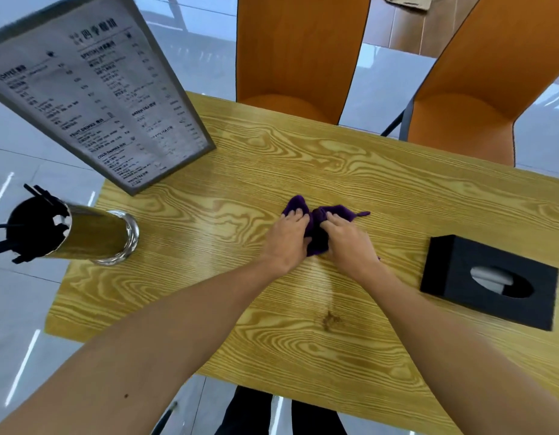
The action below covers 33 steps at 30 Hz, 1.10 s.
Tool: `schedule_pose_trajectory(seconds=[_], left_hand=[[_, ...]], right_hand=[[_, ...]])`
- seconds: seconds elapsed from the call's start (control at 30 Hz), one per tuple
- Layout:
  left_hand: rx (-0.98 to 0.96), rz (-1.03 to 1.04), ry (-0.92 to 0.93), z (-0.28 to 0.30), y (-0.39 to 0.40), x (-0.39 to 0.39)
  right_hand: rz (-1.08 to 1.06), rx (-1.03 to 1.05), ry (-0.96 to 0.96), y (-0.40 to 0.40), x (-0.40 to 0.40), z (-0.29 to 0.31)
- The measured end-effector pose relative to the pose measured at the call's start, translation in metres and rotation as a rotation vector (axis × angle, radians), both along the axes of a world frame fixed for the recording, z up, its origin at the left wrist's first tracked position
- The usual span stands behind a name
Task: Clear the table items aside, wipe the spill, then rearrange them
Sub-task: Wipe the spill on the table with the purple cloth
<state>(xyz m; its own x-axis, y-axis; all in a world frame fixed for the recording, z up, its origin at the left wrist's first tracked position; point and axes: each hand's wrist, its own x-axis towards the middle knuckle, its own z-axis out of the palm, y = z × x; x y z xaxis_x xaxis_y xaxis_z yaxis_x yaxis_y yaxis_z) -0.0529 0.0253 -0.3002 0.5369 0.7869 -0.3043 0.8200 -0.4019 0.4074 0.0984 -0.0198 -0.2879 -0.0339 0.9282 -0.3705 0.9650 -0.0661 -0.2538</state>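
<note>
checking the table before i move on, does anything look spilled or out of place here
Yes. A small brown stain sits on the wood-grain table near the front edge, unwiped. Both hands, left and right, are on the crumpled purple cloth farther back, away from it. Nothing else looks askew.

2 bare forearms, no sleeves; left hand (286, 235), right hand (347, 235) w/o gloves; dark trousers (250, 412).

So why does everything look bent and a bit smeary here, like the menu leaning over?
Head view: the wide-angle lens bows the table edges and tips the menu stand and straw cup outward; the menu's small print is blurred; soft glare sits on the wood near the purple cloth and streaks the floor tiles.
</note>
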Motion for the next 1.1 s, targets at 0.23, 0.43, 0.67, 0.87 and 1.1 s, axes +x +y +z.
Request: schedule_pose_trajectory(seconds=[0.23, 0.43, 0.67, 0.87, 1.1], left_hand=[[-0.157, 0.12, -0.107, 0.019, -0.033, -0.004], [-0.377, 0.473, -0.334, 0.03, -0.016, -0.003], [-0.234, 0.257, -0.089, 0.011, -0.029, -0.002], [-0.085, 0.208, -0.033, 0.006, -0.041, 0.005], [-0.155, 0.085, -0.13, 0.001, -0.078, -0.008]], right_hand=[[-0.194, -0.097, 0.226, -0.035, 0.032, 0.009], [-0.44, -0.029, 0.441, -0.024, 0.047, 0.023], [-0.231, 0.012, 0.191, -0.046, 0.048, -0.007], [-0.178, 0.047, 0.084, -0.067, 0.043, -0.015], [-0.208, -0.007, 0.086, -0.107, 0.027, -0.012]])
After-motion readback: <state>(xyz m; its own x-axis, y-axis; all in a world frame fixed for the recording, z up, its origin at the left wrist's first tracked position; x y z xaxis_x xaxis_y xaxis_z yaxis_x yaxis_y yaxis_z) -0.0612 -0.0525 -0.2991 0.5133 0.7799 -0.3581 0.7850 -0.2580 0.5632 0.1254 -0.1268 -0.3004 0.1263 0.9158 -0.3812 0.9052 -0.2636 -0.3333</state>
